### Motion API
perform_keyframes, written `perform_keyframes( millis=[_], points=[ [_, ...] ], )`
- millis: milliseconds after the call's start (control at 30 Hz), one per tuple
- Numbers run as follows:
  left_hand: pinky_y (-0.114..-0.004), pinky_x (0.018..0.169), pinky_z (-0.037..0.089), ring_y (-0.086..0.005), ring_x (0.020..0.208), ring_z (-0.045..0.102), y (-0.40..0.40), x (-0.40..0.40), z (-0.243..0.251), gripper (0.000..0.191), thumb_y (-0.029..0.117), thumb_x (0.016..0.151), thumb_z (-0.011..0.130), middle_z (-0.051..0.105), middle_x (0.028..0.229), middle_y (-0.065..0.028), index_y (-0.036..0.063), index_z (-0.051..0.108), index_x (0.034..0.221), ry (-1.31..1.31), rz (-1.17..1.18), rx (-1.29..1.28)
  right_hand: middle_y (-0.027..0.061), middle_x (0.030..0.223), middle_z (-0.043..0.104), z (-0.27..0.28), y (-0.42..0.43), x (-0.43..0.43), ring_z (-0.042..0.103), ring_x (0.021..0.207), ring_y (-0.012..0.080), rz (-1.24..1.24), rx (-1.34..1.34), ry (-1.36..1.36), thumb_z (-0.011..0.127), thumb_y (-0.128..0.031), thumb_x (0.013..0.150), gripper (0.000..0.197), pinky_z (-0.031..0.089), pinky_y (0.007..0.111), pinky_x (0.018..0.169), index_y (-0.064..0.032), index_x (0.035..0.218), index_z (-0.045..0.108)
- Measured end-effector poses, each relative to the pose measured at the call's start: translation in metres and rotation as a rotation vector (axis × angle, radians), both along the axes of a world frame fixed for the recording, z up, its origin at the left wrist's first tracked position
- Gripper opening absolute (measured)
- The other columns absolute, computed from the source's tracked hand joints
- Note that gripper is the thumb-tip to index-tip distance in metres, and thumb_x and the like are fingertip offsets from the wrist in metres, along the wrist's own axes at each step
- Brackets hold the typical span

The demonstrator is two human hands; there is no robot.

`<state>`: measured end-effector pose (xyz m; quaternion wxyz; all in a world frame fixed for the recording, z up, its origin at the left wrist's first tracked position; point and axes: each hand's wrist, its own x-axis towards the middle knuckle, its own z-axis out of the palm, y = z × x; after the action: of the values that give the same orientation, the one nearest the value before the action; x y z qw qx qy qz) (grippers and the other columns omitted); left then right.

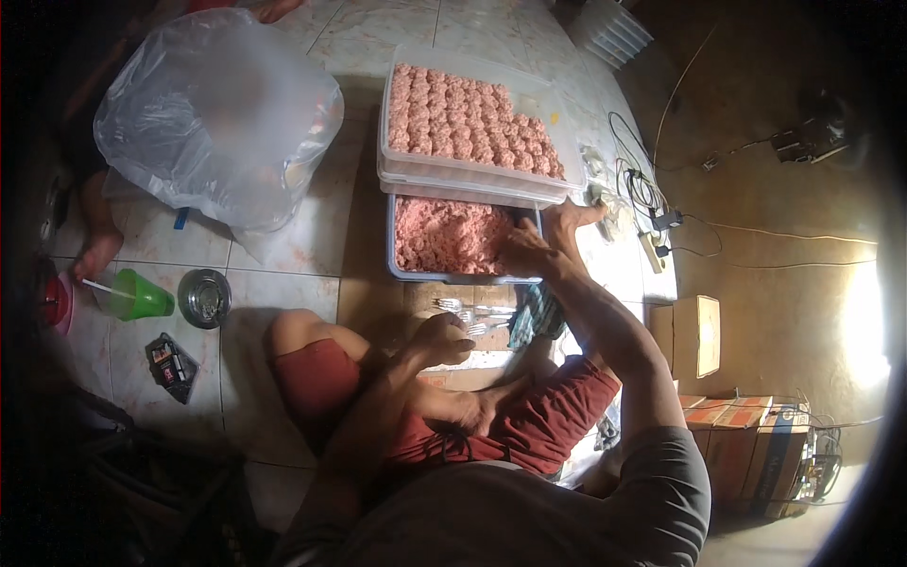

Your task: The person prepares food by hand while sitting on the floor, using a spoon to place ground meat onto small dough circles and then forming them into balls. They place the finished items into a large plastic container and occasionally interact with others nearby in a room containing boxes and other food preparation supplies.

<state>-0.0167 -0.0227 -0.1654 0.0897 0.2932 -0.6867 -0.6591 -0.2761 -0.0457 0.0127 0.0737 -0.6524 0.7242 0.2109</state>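
My right hand point(530, 248) reaches into the right end of a blue-rimmed plastic tub of pink minced mixture point(450, 237); its fingertips are hidden. My left hand point(445, 340) hovers over my lap with curled fingers, beside a pale round thing; whether it holds anything is unclear. Beyond the tub, partly over it, stand stacked clear plastic containers point(575, 170), the top one holding rows of pink mixture balls point(453, 117). Several metal forks point(478, 329) lie on cardboard between my left hand and the tub, next to a dark checked cloth point(530, 315).
Left on the tiled floor are a large plastic bag point(283, 135), a green cup point(150, 296), a glass ashtray point(205, 298) and a dark tray of small packets point(172, 368). Another person's hand point(99, 251) is near the cup. Cables point(641, 184) and cardboard boxes point(737, 439) are at right.
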Motion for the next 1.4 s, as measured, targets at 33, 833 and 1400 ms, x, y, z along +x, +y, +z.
perform_keyframes(
  millis=[33,833,1400],
  points=[
    [-0.032,0.073,0.054,-0.0176,0.079,0.066,-0.003,-0.003,0.005,0.042,0.038,0.084,0.079,0.07,0.089,-0.0109,0.0036,0.068,0.105,-0.018,-0.132,0.041,0.0115,0.096,0.07,-0.008,0.004,-0.011,0.066,0.091,0.0275,-0.022,0.007,-0.135,0.066,-0.017,0.088,0.017,0.049,0.041,0.081,-0.008,0.101,0.073],
    [-0.054,0.116,0.031,-0.0392,0.137,0.044,-0.035,-0.034,0.107,0.102,0.08,0.09,0.039,0.046,0.149,-0.024,-0.0051,0.039,0.147,1.03,0.347,1.123,0.0177,0.098,0.06,-0.065,0.119,0.134,0.06,0.091,0.0373,-0.167,-1.179,-0.676,0.056,0.007,0.08,0.033,0.05,0.045,0.078,-0.0014,0.111,0.065],
    [-0.049,0.11,0.043,-0.0377,0.128,0.054,-0.017,0.0,0.091,0.091,0.071,0.094,0.045,0.055,0.138,-0.0263,-0.008,0.05,0.137,0.908,0.339,1.19,0.0239,0.102,0.065,-0.005,0.145,0.113,0.064,0.09,0.0447,-0.128,-0.664,-0.78,0.054,-0.002,0.088,0.037,0.054,0.05,0.074,-0.008,0.123,0.065]
  ],
)
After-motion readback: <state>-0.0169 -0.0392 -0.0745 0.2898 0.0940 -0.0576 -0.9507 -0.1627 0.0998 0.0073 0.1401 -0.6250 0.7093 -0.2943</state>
